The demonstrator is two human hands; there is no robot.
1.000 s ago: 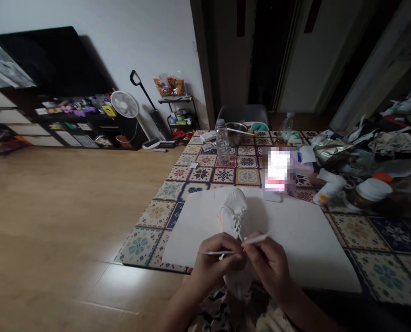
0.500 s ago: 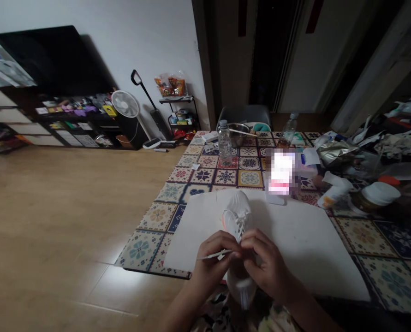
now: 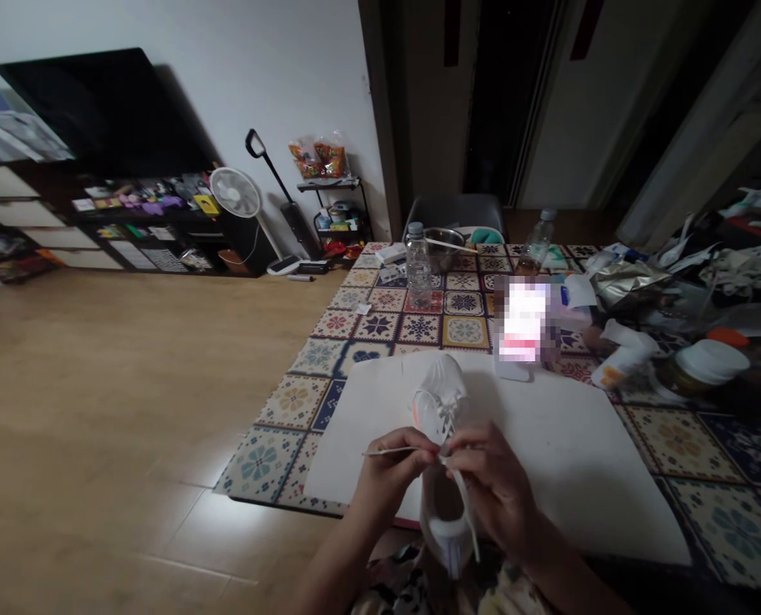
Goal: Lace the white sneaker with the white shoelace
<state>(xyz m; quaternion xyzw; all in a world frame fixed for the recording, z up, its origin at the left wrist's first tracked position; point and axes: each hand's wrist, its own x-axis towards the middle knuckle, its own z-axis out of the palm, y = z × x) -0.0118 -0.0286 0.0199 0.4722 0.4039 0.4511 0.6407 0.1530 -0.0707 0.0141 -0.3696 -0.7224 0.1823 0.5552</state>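
Note:
A white sneaker (image 3: 442,384) lies on a white sheet (image 3: 565,461) in front of me, its toe pointing away and its heel at the table's near edge. Over the shoe's opening, my left hand (image 3: 396,470) pinches a white shoelace (image 3: 389,451), whose end sticks out to the left. My right hand (image 3: 492,478) is closed on the lace close beside it, fingertips almost touching the left ones. Another lace end hangs down along the right side of the opening. The fingers partly hide the upper lacing.
Beyond the sheet stands a lit, blurred phone (image 3: 524,323) on a stand. A clear plastic bottle (image 3: 418,266) and a metal bowl (image 3: 445,248) are farther back. On the right are a white spray bottle (image 3: 623,354), a white-lidded jar (image 3: 700,367) and a cluttered pile.
My hands have shifted slightly, with the right fingers lifting and blurred. A lace end now hangs on the right, and more of the shoe's opening shows.

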